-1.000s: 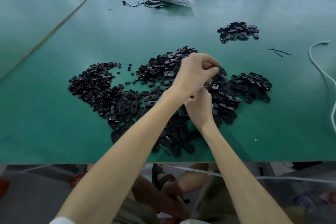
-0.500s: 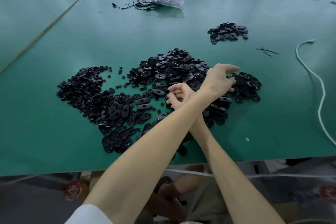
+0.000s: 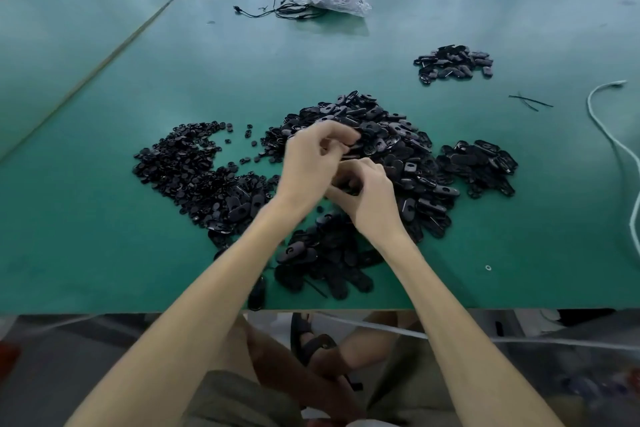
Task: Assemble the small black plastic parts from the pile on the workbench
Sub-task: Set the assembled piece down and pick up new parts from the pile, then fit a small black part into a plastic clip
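Head view: L hand (image 3: 311, 163) pinches part (image 3: 348, 148), R hand (image 3: 369, 199) grips another, fingers curled, over pile (image 3: 415, 166) on bench (image 3: 104, 253).

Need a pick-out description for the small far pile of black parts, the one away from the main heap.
On the green workbench, start at the big heap of black parts in the middle. Look past it, toward the far right: the small pile lies alone, ringed by bare green mat, the only cluster clearly apart from the heap.
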`<action>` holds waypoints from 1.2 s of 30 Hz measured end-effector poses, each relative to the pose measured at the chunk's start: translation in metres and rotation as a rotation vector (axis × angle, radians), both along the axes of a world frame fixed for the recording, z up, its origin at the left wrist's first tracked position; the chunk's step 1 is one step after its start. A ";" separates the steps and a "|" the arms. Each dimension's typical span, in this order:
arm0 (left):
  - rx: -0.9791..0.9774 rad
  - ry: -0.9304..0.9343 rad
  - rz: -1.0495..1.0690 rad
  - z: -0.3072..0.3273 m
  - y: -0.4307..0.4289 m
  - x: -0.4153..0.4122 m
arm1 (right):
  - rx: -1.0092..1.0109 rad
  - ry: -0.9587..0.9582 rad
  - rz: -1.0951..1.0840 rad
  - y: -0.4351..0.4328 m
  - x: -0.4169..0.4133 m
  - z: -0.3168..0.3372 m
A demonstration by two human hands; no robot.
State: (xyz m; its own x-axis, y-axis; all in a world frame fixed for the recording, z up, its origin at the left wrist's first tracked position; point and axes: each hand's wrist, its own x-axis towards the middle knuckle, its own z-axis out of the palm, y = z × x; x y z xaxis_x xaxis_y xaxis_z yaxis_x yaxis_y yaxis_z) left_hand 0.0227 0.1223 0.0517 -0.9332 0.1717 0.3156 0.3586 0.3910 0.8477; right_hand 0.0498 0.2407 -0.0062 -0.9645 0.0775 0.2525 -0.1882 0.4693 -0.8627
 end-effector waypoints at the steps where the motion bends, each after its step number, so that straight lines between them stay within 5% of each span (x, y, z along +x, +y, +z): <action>1: -0.084 -0.012 0.005 0.000 -0.014 -0.004 | 0.018 0.000 -0.001 0.001 0.000 -0.003; 6: -0.799 -0.086 -0.061 0.000 -0.064 -0.019 | 0.063 0.028 -0.031 0.000 0.005 -0.005; 10: -0.966 -0.118 0.000 -0.005 -0.072 -0.020 | 0.046 0.013 -0.042 0.002 0.005 -0.004; 21: -0.795 -0.258 0.021 -0.014 -0.067 -0.024 | 0.067 -0.008 -0.055 0.001 0.004 -0.002; 27: -0.437 -0.166 -0.117 -0.013 -0.049 -0.012 | 0.024 0.004 -0.043 0.000 0.003 -0.004; 36: -0.492 -0.080 0.113 -0.007 -0.065 -0.024 | -0.130 -0.005 -0.138 0.003 0.004 -0.005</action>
